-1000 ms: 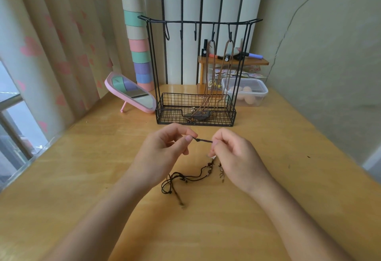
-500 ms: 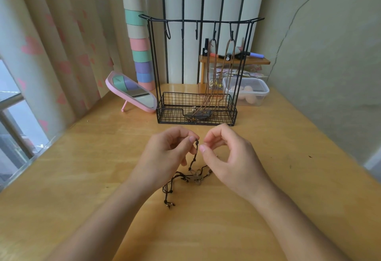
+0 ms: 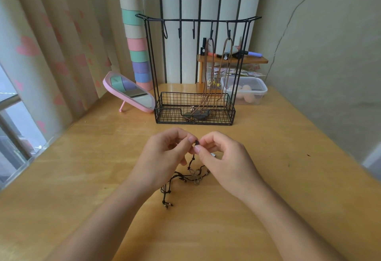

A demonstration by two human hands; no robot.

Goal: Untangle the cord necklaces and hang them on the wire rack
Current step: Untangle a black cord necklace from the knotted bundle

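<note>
My left hand (image 3: 165,153) and my right hand (image 3: 224,161) meet over the middle of the worktop (image 3: 82,168), fingertips almost touching, and each one pinches the same short piece of the black cord necklace (image 3: 181,178) between thumb and forefinger. A small dark knot (image 3: 196,142) shows right between the two pinches. The other fingers of both hands are curled in. From that held point the cord drops down to the worktop, where the rest of it lies in a loose tangle just near of my hands, between my wrists, with some pale beads in the middle and two knotted tail ends trailing towards me. Beyond my hands, farther across the worktop, stands the wire rack (image 3: 218,116), upright, with a row of hooks along its top bar. Two brown cord necklaces (image 3: 223,65) hang from the two rightmost hooks, and their lower ends and pendants rest in the rack's basket at the bottom. A pink mirror (image 3: 129,91) leans tilted just left of the rack, and a clear plastic box (image 3: 245,89) with a lid sits just behind its right side, under a small wooden shelf (image 3: 233,59)
</note>
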